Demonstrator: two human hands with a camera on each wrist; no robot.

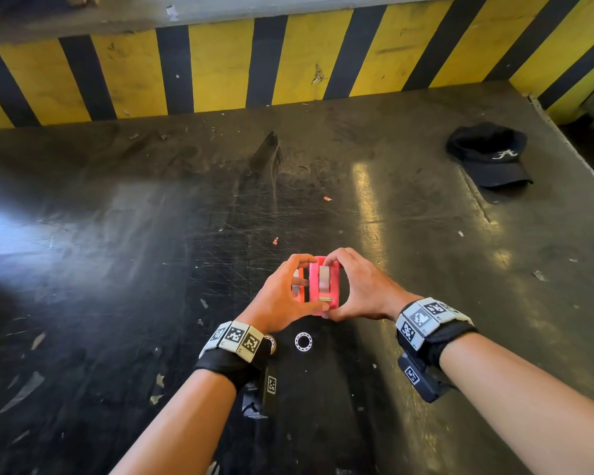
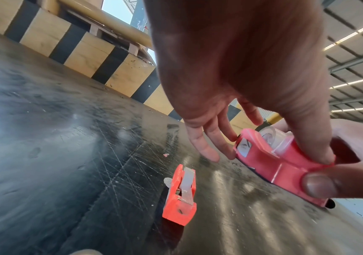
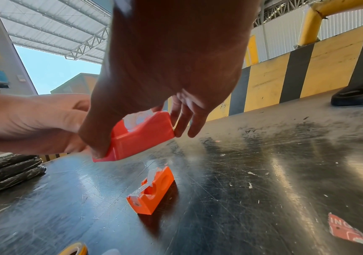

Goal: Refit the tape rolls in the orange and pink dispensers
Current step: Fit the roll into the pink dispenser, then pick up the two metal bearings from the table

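Note:
Both hands hold the pink dispenser a little above the dark table. My left hand pinches it from the left, thumb on the near end and fingers at the far end. My right hand grips it the same way from the right. A clear tape roll sits in the pink dispenser. The orange dispenser stands on the table under the hands, with a tape strip running to its cutter. It also shows in the right wrist view.
A white ring lies on the table near my left wrist. A black cap sits at the far right. A black wrapped bundle lies to the left, and a yellow-edged tape roll lies close by. A striped yellow-black wall closes the back.

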